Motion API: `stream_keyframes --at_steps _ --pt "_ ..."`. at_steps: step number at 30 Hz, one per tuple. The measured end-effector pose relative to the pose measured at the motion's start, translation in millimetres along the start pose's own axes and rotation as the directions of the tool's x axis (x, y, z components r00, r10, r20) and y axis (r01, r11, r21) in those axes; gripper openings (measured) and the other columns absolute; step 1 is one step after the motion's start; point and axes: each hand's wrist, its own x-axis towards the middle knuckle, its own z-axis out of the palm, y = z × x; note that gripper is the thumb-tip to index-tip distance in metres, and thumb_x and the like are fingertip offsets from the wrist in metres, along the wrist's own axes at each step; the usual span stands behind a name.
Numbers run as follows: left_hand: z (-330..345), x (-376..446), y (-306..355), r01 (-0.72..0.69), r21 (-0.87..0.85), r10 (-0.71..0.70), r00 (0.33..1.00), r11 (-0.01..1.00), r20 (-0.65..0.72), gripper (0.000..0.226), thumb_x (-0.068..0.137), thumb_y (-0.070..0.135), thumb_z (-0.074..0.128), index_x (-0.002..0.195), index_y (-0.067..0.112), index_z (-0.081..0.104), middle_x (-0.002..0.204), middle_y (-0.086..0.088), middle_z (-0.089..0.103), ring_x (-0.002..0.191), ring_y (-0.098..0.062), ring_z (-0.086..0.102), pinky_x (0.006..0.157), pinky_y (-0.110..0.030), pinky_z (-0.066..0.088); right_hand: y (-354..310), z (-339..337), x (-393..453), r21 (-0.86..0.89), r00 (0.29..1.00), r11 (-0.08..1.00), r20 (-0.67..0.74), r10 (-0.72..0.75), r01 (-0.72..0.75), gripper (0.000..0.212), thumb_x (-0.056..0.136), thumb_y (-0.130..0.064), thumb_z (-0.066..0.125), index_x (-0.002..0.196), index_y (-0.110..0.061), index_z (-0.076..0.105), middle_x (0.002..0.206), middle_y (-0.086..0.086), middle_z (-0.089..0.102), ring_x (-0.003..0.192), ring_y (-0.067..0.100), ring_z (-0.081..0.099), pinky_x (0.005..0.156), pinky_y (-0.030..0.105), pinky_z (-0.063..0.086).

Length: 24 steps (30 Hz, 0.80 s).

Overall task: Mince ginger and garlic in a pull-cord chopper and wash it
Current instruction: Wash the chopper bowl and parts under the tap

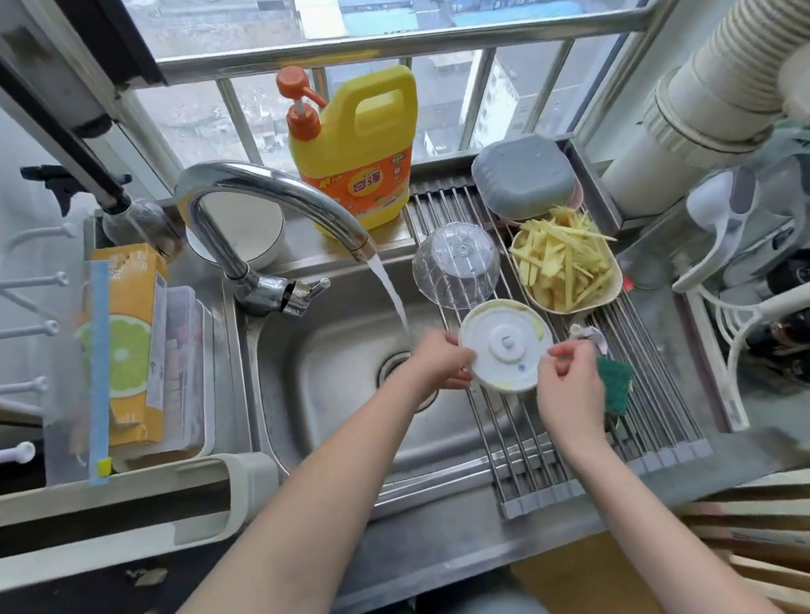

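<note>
The chopper's white round lid is held underside up over the right edge of the steel sink. My left hand grips its left rim; my right hand pinches its right rim. The chopper's clear bowl lies upside down on the roll-up drying rack. A small white blade part sits on the rack just right of the lid. Water runs from the chrome faucet into the sink left of the lid.
A dish of yellow ginger strips and a grey upturned basket sit at the back of the rack. A green scouring pad lies by my right hand. Yellow detergent bottle stands behind the sink. Boxes fill the left counter.
</note>
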Motion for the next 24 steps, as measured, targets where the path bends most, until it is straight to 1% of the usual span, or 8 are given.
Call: stream_keyframes --at_steps 4,7,9,11,14,16,20,24 --pt "-31 -13 -11 -0.039 -0.108 0.032 0.997 0.993 -0.066 0.009 0.088 0.006 0.059 0.095 0.009 0.056 0.077 -0.007 0.058 0.063 -0.017 0.060 0.060 -0.032 0.058 -12 3 1 0.026 0.982 0.982 -0.033 -0.187 0.188 0.009 0.091 -0.008 0.049 0.094 -0.016 0.050 0.080 -0.004 0.054 0.070 0.005 0.049 0.060 0.021 0.036" --pt "-66 -25 -25 -0.070 -0.221 0.019 0.974 0.973 -0.225 0.015 0.085 0.007 0.061 0.100 0.009 0.060 0.088 -0.009 0.061 0.070 -0.019 0.060 0.061 -0.034 0.060 -30 28 10 -0.010 0.961 0.972 0.151 -0.230 0.234 0.021 0.093 -0.009 0.049 0.111 -0.018 0.054 0.100 -0.002 0.055 0.083 0.008 0.050 0.070 0.018 0.036" --pt "-84 -32 -32 -0.116 -0.286 0.025 0.953 0.951 -0.302 0.015 0.085 0.005 0.061 0.098 0.011 0.057 0.095 -0.012 0.060 0.074 -0.023 0.061 0.054 -0.031 0.059 -41 54 16 0.029 0.938 0.991 0.318 -0.135 0.132 0.031 0.096 -0.013 0.045 0.127 -0.019 0.051 0.118 -0.002 0.052 0.103 0.011 0.050 0.084 0.025 0.040" --pt "-98 -38 -36 -0.176 -0.248 0.069 0.920 0.953 -0.386 0.016 0.081 0.005 0.064 0.090 0.014 0.055 0.095 -0.010 0.060 0.075 -0.021 0.061 0.052 -0.030 0.058 -54 81 19 0.113 0.873 0.991 0.487 0.012 -0.076 0.034 0.100 -0.015 0.037 0.132 -0.018 0.048 0.130 0.002 0.052 0.116 0.019 0.052 0.097 0.040 0.046" --pt "-111 -46 -37 -0.235 -0.124 0.148 0.861 0.964 -0.487 0.023 0.073 0.007 0.072 0.078 0.018 0.053 0.086 -0.004 0.060 0.080 -0.020 0.060 0.063 -0.041 0.060 -68 109 17 0.188 0.761 0.936 0.638 0.114 -0.297 0.029 0.102 -0.013 0.031 0.117 -0.020 0.055 0.108 0.008 0.061 0.097 0.023 0.060 0.088 0.050 0.051" --pt "-116 -50 -36 -0.251 -0.083 0.174 0.841 0.964 -0.513 0.026 0.070 0.008 0.075 0.075 0.019 0.052 0.085 -0.003 0.061 0.082 -0.023 0.061 0.070 -0.048 0.059 -73 119 19 0.216 0.751 0.925 0.653 0.101 -0.312 0.032 0.100 -0.007 0.032 0.120 -0.016 0.054 0.107 0.010 0.062 0.091 0.023 0.061 0.084 0.044 0.052" --pt "-118 -53 -31 -0.271 -0.015 0.226 0.833 0.963 -0.505 0.026 0.064 0.012 0.075 0.074 0.022 0.053 0.087 -0.005 0.065 0.088 -0.027 0.064 0.078 -0.047 0.057 -73 121 27 0.185 0.774 0.952 0.629 0.076 -0.244 0.035 0.099 -0.010 0.036 0.126 -0.017 0.056 0.127 0.010 0.059 0.115 0.027 0.056 0.094 0.041 0.048" --pt "-111 -51 -21 -0.273 -0.092 0.209 0.878 0.958 -0.430 0.021 0.071 0.007 0.071 0.073 0.020 0.055 0.081 -0.003 0.065 0.078 -0.017 0.063 0.058 -0.035 0.059 -71 107 30 0.259 0.787 0.940 0.617 0.016 -0.222 0.014 0.098 -0.025 0.048 0.106 -0.027 0.059 0.110 0.001 0.062 0.110 0.026 0.058 0.093 0.047 0.050"
